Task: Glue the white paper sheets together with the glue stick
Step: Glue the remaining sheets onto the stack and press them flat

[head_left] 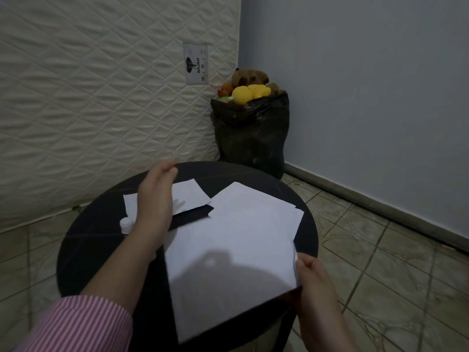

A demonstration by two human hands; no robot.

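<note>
Round black counter [83, 240] in a corner of the room; the person stands over it, both hands in view and well apart.

Right hand [314, 283] at the near right edge of the counter; fingers pinch the near right corner of a large white sheet [228, 250]; this sheet lies slanted across the counter, its near end past the rim; a second sheet edge [299, 214] shows just beneath it at the far right, so at least two sheets are stacked there.

Left hand [154, 199] raised above the left side of the counter, fingers straight and together, holding nothing; striped pink-and-white sleeve [76, 323] on that arm; the hand is blurred.

Smaller white sheet [187, 196] lies flat at the far left of the counter, partly hidden by the left hand; its right corner lies close to the large sheet's edge; contact cannot be judged.

Glue stick [126, 224]: only a white round cap visible, just left of the left wrist, standing on the counter.

Surroundings: quilted mattress [101, 97] upright against the wall; black bag [251, 133] stuffed with plush toys [247, 92] in the corner; tiled floor [380, 262].
</note>
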